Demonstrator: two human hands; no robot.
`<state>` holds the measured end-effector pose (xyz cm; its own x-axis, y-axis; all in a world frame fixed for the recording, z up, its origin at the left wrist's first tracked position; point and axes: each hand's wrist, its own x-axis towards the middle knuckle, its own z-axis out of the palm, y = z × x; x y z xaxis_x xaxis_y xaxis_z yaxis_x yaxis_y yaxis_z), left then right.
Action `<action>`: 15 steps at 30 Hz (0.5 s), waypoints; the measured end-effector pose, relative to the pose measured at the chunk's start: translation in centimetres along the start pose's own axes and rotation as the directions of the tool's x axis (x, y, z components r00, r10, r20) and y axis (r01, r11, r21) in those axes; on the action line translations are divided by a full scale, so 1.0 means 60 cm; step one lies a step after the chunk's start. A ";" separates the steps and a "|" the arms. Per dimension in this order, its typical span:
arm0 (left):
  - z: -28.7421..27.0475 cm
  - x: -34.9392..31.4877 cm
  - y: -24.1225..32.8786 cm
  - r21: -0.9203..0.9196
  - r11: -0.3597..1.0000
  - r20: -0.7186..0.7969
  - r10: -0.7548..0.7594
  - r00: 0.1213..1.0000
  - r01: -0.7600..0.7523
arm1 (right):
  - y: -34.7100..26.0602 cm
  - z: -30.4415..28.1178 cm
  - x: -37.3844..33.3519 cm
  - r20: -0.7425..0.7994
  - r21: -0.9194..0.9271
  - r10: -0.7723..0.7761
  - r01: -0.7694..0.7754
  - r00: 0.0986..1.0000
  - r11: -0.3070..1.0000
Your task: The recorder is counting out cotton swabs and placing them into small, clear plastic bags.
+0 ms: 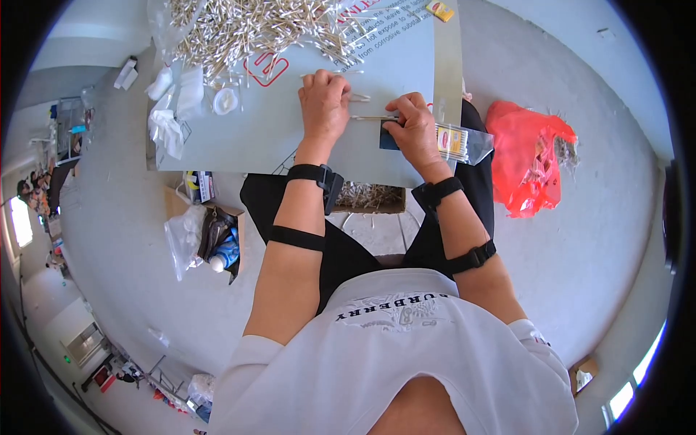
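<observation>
My right hand point(417, 132) is closed in a pinch at the table's near right, with a cotton swab point(371, 117) sticking out leftward from its fingertips. Whether it is one swab or more, I cannot tell. Under that hand lies a small dark square point(389, 138). My left hand point(324, 107) rests to its left, fingers curled down and closed; what they hold, if anything, is hidden. Loose swabs point(360, 98) lie beside its thumb, and another swab point(353, 72) shows past its fingertips. Beyond the left hand spreads a large heap of cotton swabs point(246, 32).
A clear packet of swabs with a yellow label point(451, 142) lies at the table's right edge. On the left are white plastic bags point(168, 133) and a small round tub point(225, 101). A red bag point(525, 159) and an open box of belongings point(220, 239) stand on the floor.
</observation>
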<state>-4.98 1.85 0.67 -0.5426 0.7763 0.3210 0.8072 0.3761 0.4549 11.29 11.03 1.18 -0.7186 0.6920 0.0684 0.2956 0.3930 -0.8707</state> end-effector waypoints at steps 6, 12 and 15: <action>0.010 -0.027 0.025 0.019 1.000 0.004 -0.010 1.000 0.010 | 0.016 0.010 0.005 -0.069 -0.009 -0.032 0.031 0.997 0.999; 0.008 -0.034 0.026 0.020 1.000 -0.005 -0.004 1.000 0.004 | 0.011 0.019 0.016 -0.093 -0.135 -0.024 0.012 0.995 0.991; 0.006 -0.033 0.028 0.005 1.000 0.008 0.004 1.000 -0.004 | 0.012 0.019 0.016 -0.091 -0.134 0.000 -0.013 0.996 0.991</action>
<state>-2.47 1.11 0.50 -0.5378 0.7816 0.3159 0.8103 0.3758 0.4497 10.07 11.29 0.03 -0.6579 0.7446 0.1124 0.3861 0.4616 -0.7986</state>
